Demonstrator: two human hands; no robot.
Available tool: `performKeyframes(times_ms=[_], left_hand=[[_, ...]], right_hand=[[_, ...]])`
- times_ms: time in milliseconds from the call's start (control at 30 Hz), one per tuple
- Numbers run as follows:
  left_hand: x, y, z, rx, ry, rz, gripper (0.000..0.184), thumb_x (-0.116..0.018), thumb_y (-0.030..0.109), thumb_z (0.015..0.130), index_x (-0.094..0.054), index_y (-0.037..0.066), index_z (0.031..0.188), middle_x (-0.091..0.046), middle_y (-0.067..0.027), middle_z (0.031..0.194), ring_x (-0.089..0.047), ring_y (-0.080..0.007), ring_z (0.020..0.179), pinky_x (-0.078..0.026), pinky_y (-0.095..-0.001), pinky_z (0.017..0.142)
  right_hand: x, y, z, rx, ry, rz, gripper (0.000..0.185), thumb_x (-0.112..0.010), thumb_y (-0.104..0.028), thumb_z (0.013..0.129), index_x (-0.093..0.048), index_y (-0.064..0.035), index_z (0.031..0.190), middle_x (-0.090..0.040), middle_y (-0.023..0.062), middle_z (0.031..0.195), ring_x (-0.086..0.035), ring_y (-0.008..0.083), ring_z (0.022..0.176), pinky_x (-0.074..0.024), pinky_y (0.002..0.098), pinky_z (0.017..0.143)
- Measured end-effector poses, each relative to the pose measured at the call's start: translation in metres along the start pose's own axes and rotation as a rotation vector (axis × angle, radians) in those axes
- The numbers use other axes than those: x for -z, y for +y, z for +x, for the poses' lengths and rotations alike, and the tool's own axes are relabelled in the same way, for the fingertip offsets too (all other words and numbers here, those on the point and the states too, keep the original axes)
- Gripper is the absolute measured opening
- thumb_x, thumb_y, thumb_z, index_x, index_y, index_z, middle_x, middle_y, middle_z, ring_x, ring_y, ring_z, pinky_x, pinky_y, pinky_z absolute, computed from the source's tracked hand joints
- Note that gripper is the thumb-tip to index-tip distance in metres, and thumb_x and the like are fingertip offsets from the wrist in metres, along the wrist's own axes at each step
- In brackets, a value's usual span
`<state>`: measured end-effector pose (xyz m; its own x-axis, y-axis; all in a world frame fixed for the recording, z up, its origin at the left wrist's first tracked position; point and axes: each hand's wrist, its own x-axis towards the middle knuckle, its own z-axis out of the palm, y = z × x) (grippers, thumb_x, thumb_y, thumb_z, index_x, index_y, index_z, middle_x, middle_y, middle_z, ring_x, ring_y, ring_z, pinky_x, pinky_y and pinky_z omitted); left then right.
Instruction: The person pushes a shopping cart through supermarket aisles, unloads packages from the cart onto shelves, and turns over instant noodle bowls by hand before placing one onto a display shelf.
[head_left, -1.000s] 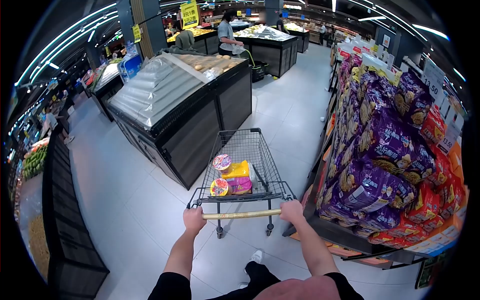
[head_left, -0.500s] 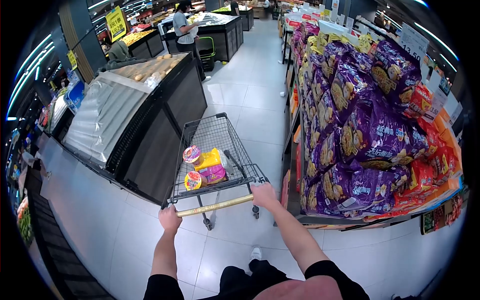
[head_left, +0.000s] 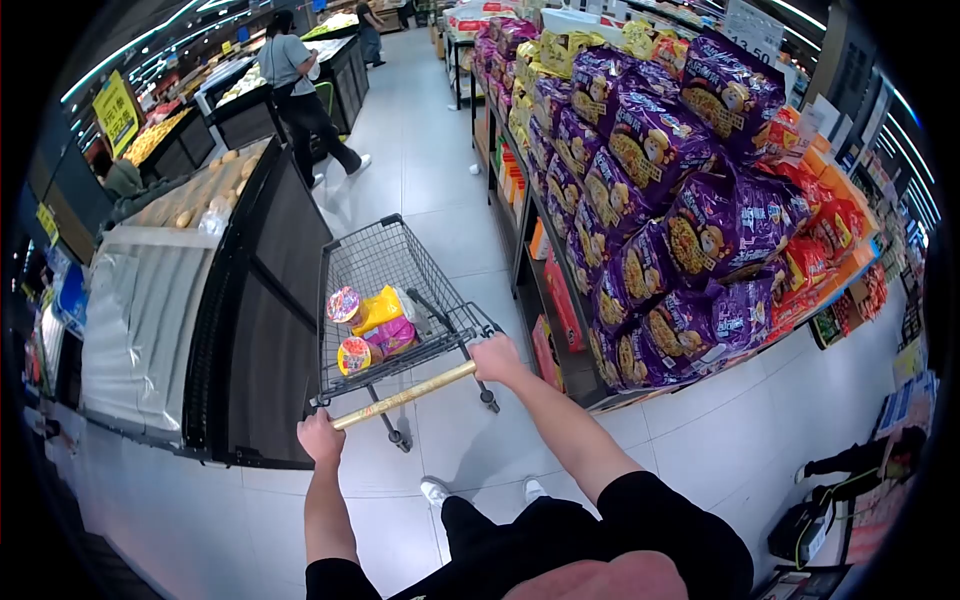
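Note:
A metal shopping cart stands in front of me, turned slightly left. My left hand is wrapped round the left end of its gold-coloured handle. My right hand grips the right end, near the basket's corner. Inside the cart lie two round instant noodle cups, one with a purple lid and one with a red and yellow lid. Beside them are a yellow packet and a pink-purple packet.
On the right, purple noodle multipacks are piled high on a shelf stand. A dark produce stand, partly covered by a pale sheet, borders the left. A person walks ahead at the left; the tiled aisle runs forward between stands.
The view has swung to the right and the cart has come closer to the noodle stand's aisle. The person ahead has gone from standing to mid-stride. Both hands keep hold of the handle.

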<state>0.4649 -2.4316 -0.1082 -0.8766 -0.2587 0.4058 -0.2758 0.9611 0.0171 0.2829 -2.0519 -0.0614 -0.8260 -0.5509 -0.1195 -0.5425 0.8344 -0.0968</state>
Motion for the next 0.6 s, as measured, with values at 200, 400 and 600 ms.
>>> performKeyframes(times_ms=[200,400,600], left_hand=[[-0.022,-0.032,0.064,-0.075,0.03,-0.064,0.013,-0.068,0.009,0.067,-0.057,0.014,0.07,-0.058,-0.0061,0.063,-0.059,-0.0256,0.063,-0.041,-0.0399,0.064],[-0.053,-0.064,0.119,-0.154,0.011,-0.101,0.013,-0.068,0.012,0.067,-0.057,0.014,0.072,-0.058,-0.0054,0.064,-0.059,-0.0259,0.065,-0.041,-0.0396,0.065],[-0.069,-0.076,0.161,-0.225,0.009,-0.137,0.012,-0.066,0.011,0.069,-0.055,0.015,0.07,-0.057,-0.0039,0.061,-0.058,-0.0241,0.062,-0.04,-0.0385,0.063]], right_hand=[[-0.015,-0.02,0.044,-0.09,0.07,-0.047,0.014,-0.07,-0.02,0.07,-0.07,-0.0151,0.084,-0.071,0.0056,0.078,-0.069,0.0256,0.078,-0.0451,0.0389,0.085],[-0.021,-0.049,0.067,-0.218,0.106,-0.059,0.015,-0.072,-0.026,0.071,-0.072,-0.0139,0.08,-0.071,0.0071,0.08,-0.069,0.0257,0.081,-0.045,0.0444,0.089],[0.012,-0.057,0.1,-0.322,-0.158,-0.021,0.019,-0.067,-0.023,0.073,-0.075,-0.01,0.084,-0.074,0.0118,0.085,-0.072,0.029,0.083,-0.0556,0.0404,0.073]])
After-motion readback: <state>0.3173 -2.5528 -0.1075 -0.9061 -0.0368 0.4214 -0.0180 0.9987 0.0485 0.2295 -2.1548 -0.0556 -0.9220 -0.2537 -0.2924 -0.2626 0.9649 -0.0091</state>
